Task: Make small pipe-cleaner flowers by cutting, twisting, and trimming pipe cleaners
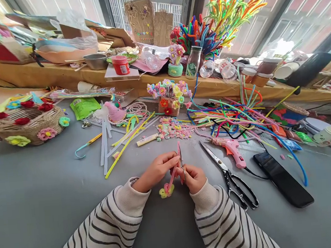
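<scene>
My left hand (157, 171) pinches a pink pipe cleaner (173, 175) between thumb and fingers. At its lower end hangs a small yellow and pink fuzzy flower (166, 191). My right hand (195, 178) is closed around the handle of small scissors (181, 155), whose narrow blades point away from me beside the upper end of the pipe cleaner. Fingers partly hide the handle loops. Just beyond my hands lies a heap of pink and pastel pipe-cleaner snippets (174, 129). Large black-handled scissors (229, 174) rest open to the right of my right hand.
Right of the large scissors are a pink glue gun (233, 151) and a black phone (283, 179). Loose pipe cleaners (230, 115) lie tangled behind them. Glue sticks (104, 144) and a decorated basket (31, 127) are at left. A crowded shelf (93, 74) runs along the back.
</scene>
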The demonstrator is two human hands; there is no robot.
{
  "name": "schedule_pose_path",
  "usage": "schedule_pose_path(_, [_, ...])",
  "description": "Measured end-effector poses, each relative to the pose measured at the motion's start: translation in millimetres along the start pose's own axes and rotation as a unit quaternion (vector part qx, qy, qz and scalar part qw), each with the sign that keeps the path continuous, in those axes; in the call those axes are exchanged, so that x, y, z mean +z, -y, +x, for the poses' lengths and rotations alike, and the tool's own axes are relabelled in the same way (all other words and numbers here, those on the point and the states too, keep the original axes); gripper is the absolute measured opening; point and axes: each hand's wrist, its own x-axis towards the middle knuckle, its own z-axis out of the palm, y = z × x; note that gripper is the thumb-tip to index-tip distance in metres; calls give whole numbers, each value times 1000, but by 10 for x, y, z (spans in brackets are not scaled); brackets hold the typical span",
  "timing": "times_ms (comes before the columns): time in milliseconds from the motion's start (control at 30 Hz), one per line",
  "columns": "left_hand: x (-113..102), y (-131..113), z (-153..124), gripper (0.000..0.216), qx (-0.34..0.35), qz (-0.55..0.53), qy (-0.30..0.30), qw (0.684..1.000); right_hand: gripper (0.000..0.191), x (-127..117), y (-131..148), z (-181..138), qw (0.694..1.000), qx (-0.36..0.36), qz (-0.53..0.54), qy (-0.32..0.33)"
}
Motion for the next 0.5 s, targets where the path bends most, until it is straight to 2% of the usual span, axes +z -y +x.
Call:
schedule_pose_path(200, [7, 13, -5, 23, -3, -23, 32, 999, 46, -34, 75, 19, 994, -11, 84, 72])
schedule_pose_path(500, [7, 53, 4, 23, 0, -40, 40, 998, 45, -35, 28, 29, 994, -13, 80, 70])
